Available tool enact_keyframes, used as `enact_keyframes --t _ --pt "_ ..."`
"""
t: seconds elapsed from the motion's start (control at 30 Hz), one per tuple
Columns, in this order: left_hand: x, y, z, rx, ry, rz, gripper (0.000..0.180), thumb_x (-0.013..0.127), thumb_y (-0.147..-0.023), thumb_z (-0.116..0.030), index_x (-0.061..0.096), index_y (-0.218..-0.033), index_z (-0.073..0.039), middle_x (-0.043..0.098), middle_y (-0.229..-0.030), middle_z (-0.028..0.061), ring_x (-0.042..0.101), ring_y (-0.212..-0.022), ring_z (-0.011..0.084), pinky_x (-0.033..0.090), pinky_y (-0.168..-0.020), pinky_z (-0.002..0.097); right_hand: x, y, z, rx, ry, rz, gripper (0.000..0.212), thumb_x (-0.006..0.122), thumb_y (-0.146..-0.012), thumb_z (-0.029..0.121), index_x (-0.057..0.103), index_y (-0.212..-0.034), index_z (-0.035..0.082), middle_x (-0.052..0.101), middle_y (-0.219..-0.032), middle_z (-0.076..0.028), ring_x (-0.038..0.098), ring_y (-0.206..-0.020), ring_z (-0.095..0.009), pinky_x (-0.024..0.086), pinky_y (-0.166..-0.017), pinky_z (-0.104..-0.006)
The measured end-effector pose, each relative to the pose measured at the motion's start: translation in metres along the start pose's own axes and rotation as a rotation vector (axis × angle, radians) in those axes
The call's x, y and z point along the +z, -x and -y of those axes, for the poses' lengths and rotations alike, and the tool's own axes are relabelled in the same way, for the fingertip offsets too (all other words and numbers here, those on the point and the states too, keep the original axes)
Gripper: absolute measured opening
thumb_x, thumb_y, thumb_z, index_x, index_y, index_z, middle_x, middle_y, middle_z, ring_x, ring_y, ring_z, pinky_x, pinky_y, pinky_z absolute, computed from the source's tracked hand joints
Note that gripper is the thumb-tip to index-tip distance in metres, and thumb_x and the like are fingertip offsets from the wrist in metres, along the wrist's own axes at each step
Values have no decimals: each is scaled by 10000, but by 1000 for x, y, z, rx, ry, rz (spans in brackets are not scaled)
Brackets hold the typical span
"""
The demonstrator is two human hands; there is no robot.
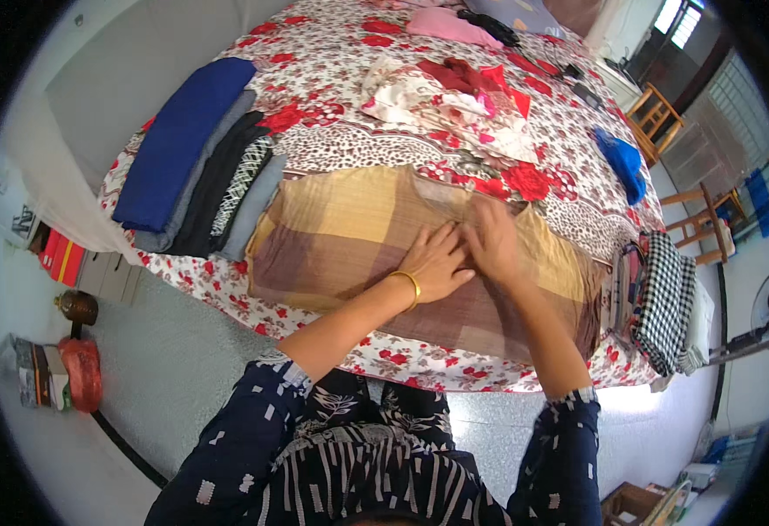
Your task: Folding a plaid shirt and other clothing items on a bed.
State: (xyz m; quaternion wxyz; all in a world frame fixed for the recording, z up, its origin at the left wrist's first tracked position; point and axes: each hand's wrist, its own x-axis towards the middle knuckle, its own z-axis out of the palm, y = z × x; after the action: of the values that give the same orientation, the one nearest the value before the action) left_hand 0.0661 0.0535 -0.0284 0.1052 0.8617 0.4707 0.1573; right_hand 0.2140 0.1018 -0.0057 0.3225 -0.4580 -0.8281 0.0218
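the left hand (434,265) lies spread on thin, wrinkled plaid cloth (341,230).

1. One view, head: left unit of a side-by-side fisheye pair, worn on the person's head
2. Camera looks forward and steeply down from above the torso; picture is upright and unmirrored, its left being the wearer's left
3. Nearest: striped top (376,478) at the lower edge; forearms (349,331) enter from below
4. Middle distance: left hand (435,265) and right hand (493,244) sit near picture centre, over the checked cloth (336,219)
5. Farther: floral bed (332,83) recedes toward the upper edge, pink item (453,26) at its far end
6. Wide lens: bed's near edge bows toward the rim; black surrounds the round field at the corners
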Motion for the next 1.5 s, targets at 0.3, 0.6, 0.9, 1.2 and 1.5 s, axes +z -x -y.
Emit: enact_keyframes --t 0.3,0.6,0.9,1.2,1.5 --pt "-3 -3 -7 -4 -107 88 569 372 -861 -430 292 -1330 -119 201 -1402 125 135 -1309 256 92 -1037 496 -47 63 -108 -30 218 253 471 478 -842 287 401 -1234 36 400 -1250 -173 371 -1163 -326 291 -972 -405" --pt "-1 -5 -6 -27 -120 110 556 383 -858 -420 304 -1324 -125 203 -1403 117 148 -1306 260 106 -1035 496 -47 71 -41 112 51 27 375 528 -807 206 478 -1127 17 426 -1217 -182 438 -1089 -335 373 -912 -398" --pt "2 -7 -8 -7 -143 83 540 406 -854 -406 318 -1315 -140 226 -1391 121 169 -1299 256 117 -1033 504 -107 160 -129 428 259 -109 362 503 -810 230 483 -1090 2 422 -1199 -206 406 -1096 -344 331 -920 -399" --pt "3 -2 -2 -29 -147 76 548 401 -849 -419 326 -1310 -131 231 -1388 125 173 -1297 258 118 -1030 503 -98 145 -44 207 263 -3 414 484 -831 216 440 -1203 39 413 -1243 -182 390 -1136 -353 317 -947 -417" --pt "16 1 9 122 -134 -149 508 449 -814 -395 408 -1232 -110 346 -1312 128 290 -1224 281 196 -976 497 -105 168 -89 597 323 12 444 487 -833 256 415 -1214 40 389 -1273 -173 354 -1183 -340 288 -975 -409"
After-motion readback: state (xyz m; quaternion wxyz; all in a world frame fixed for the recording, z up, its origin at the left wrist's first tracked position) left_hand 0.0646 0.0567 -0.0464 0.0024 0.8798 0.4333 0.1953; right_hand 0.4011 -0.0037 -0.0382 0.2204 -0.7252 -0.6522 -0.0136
